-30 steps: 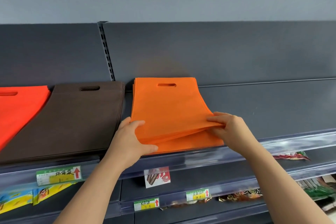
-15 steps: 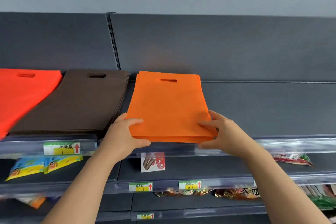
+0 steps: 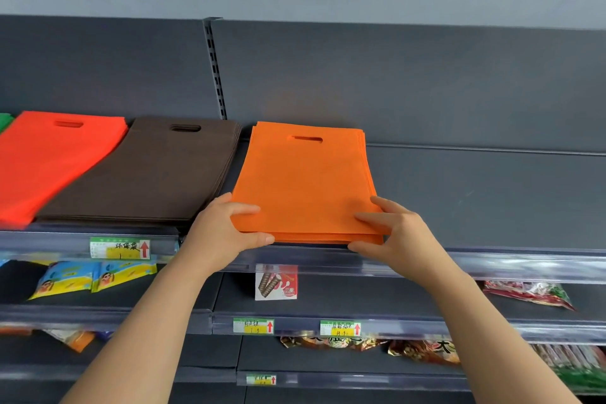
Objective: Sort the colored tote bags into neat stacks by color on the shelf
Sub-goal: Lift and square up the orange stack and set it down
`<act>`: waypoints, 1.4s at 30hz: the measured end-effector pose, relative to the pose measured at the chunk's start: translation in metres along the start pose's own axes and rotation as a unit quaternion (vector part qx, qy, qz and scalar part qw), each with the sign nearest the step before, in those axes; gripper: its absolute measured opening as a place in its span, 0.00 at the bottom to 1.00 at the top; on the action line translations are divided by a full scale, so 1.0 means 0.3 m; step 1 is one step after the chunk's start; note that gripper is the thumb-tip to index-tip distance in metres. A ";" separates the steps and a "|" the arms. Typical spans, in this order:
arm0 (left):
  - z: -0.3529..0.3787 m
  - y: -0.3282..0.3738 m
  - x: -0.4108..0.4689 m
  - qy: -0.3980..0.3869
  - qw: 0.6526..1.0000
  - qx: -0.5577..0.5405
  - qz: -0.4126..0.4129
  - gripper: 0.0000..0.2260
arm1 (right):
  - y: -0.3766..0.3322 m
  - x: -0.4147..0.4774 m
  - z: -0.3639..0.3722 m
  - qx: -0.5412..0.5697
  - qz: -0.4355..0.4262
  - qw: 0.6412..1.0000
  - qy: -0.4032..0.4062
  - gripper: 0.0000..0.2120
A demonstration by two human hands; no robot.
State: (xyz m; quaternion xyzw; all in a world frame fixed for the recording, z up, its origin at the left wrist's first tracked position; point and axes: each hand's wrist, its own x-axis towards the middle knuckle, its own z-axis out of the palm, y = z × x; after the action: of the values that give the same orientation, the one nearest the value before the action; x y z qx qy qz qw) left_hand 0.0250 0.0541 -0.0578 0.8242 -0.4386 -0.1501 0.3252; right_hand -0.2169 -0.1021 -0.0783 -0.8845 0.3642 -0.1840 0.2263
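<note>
My left fingers (image 3: pixel 244 208) lay over the near left corner of the orange stack (image 3: pixel 305 187), thumb under its front edge, pinching it. My right fingers (image 3: pixel 370 218) pinched the near right corner the same way. I judged both hands were squaring the edges so the bags sat flush. The stack lay flat on the shelf (image 3: pixel 492 203), near edge at the lip, just right of the brown stack (image 3: pixel 147 174). The red stack (image 3: pixel 49 161) lay beyond, already sorted.

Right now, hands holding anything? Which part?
Both: left hand and right hand pinch the near corners of the flat orange fabric tote-bag stack.
</note>
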 end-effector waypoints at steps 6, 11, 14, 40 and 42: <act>-0.006 -0.024 -0.003 -0.007 0.999 -0.048 0.000 0.28 | 0.004 -0.012 0.016 0.029 0.012 1.000 0.001 0.19; -0.005 -0.046 0.004 0.003 0.998 -0.055 -0.006 0.27 | -0.029 -0.006 0.000 0.050 0.082 0.995 -0.039 0.23; 0.000 -0.058 0.003 0.019 0.998 -0.052 0.000 0.25 | -0.043 -0.022 0.010 0.054 0.084 0.995 -0.019 0.21; 0.013 -0.028 -0.012 0.027 0.999 -0.007 0.021 0.29 | -0.069 -0.015 -0.018 0.005 0.084 0.996 -0.009 0.15; 0.019 -0.024 -0.015 0.038 0.999 -0.006 0.016 0.29 | -0.072 -0.012 -0.011 -0.009 0.077 0.997 0.001 0.14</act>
State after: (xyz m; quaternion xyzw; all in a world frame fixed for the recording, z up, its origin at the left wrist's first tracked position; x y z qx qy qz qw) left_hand 0.0239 0.0583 -0.0671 0.8202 -0.4385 -0.1158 0.3487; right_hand -0.2087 -0.0866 -0.0647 -0.8554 0.4334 -0.1634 0.2316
